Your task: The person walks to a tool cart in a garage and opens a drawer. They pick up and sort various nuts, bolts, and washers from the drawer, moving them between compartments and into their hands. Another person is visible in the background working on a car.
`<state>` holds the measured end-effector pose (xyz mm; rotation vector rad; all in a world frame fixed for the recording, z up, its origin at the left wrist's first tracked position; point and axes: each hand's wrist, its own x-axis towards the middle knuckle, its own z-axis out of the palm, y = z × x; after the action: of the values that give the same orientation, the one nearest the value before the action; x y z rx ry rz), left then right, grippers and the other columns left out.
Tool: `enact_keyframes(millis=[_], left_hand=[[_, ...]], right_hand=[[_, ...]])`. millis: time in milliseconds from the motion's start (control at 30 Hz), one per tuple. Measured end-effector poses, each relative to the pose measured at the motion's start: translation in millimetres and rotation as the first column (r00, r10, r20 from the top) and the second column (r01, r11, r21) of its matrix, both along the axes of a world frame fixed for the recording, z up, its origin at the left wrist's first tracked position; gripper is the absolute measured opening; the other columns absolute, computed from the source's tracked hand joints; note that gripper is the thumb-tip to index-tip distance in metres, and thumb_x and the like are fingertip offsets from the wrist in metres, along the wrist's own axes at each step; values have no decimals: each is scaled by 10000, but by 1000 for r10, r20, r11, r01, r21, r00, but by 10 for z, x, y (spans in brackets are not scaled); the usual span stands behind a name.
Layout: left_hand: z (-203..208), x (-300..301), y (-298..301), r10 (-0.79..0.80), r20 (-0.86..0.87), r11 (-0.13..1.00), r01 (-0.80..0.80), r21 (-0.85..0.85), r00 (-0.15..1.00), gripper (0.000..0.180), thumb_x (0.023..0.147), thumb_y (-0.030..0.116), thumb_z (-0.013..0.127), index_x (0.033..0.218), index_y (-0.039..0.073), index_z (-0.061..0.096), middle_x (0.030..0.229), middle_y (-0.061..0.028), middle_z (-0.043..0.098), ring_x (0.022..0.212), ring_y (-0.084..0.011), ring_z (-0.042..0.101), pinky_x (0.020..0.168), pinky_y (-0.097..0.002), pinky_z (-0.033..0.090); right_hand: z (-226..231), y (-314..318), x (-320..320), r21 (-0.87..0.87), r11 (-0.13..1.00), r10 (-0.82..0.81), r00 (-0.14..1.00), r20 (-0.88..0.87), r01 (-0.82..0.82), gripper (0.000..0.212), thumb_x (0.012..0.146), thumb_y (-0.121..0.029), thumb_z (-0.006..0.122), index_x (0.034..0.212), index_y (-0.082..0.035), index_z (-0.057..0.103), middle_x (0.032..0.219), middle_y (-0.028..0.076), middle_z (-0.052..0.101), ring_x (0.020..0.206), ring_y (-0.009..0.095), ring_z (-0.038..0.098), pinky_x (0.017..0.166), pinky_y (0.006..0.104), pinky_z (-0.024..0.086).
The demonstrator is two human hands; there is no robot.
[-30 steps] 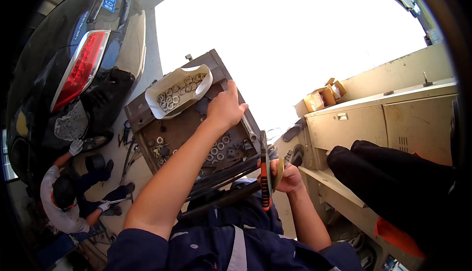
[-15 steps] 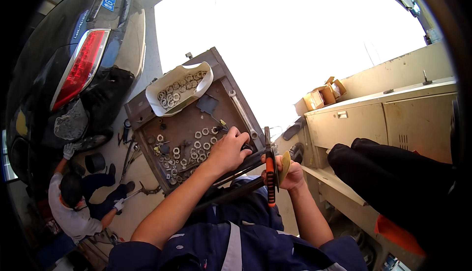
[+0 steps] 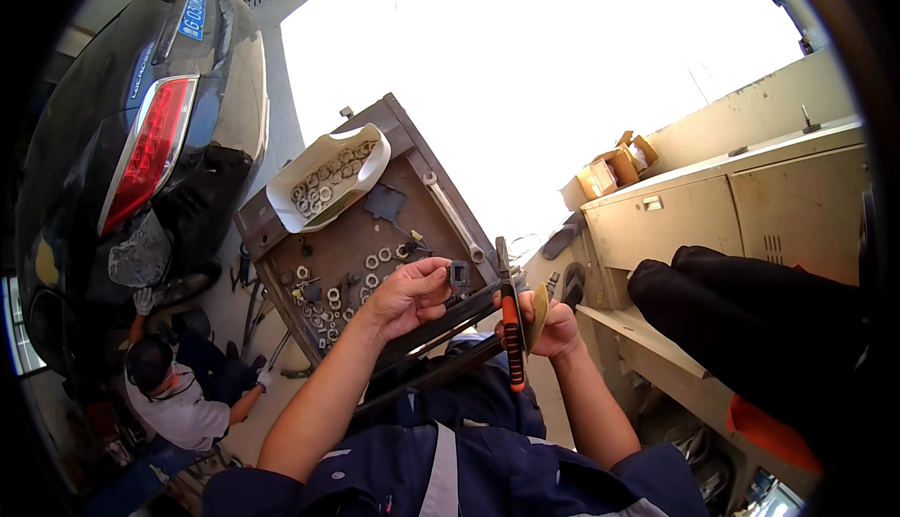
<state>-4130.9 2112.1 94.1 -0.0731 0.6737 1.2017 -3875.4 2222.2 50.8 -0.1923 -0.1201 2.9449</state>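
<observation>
Small dark block [image 3: 458,273], head view: a compact dark-grey piece of squarish outline, its finer detail too small to tell. It lies close below the centre of the field, seen against the near side of the brown worktop [image 3: 401,128]. The left hand [image 3: 410,297] is at its eight o'clock, the grip grasping the block between thumb and fingers at their tips. The right hand [image 3: 555,331], toward four o'clock, has its grip closed around an orange-and-black-handled tool [image 3: 513,334], dark end toward twelve and handle toward six; a tan disc [image 3: 540,315] is held just beside it. Taking the block as centre, an open-end wrench [image 3: 452,215] lies at twelve o'clock, a dark flat plate [image 3: 384,202] between ten and eleven, a white container [image 3: 278,200] of metal rings at ten, and loose nuts [image 3: 371,281] around nine.
</observation>
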Motion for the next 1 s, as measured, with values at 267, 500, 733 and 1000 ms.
enact_keyframes(millis=[267, 500, 733, 1000], left_hand=[[-17, -134, 191, -142, -823, 973, -75, -217, 549, 191, 870, 171, 734, 933, 4, 668, 751, -20, 648, 586, -47, 503, 511, -236, 404], [206, -396, 632, -309, -951, 945, 111, -307, -6, 156, 818, 99, 715, 875, -33, 655, 783, -121, 664, 699, -214, 623, 655, -340, 500], [177, -116, 234, -141, -967, 966, 182, -181, -212, 128, 827, 67, 668, 911, 34, 577, 879, -114, 574, 774, -288, 614, 688, -386, 495], [20, 384, 218, -112, -947, 968, 184, -173, -300, 201, 845, 188, 698, 925, 40, 589, 970, -128, 534, 873, -347, 614, 732, -438, 507]], right_hand=[[-13, -3, -2, -12, 1000, -6, 1000, -1, 6, 165, 862, -166, 637, 921, -15, 605, 1332, 213, 418, 1008, 441, 571, 822, 486, 491], [9, 0, -15, 12, 1000, 15, 1000, 25, -15, 157, 868, -169, 641, 921, -24, 612, 1335, 206, 423, 977, 424, 575, 806, 463, 483], [25, 2, -10, 16, 1000, 6, 1000, 6, -6, 176, 880, -181, 642, 930, -18, 601, 1338, 210, 421, 959, 421, 576, 811, 480, 485], [12, 8, -12, 13, 1000, 9, 1000, 29, -9, 171, 882, -172, 641, 916, -13, 587, 1338, 211, 419, 972, 428, 577, 817, 487, 489]])
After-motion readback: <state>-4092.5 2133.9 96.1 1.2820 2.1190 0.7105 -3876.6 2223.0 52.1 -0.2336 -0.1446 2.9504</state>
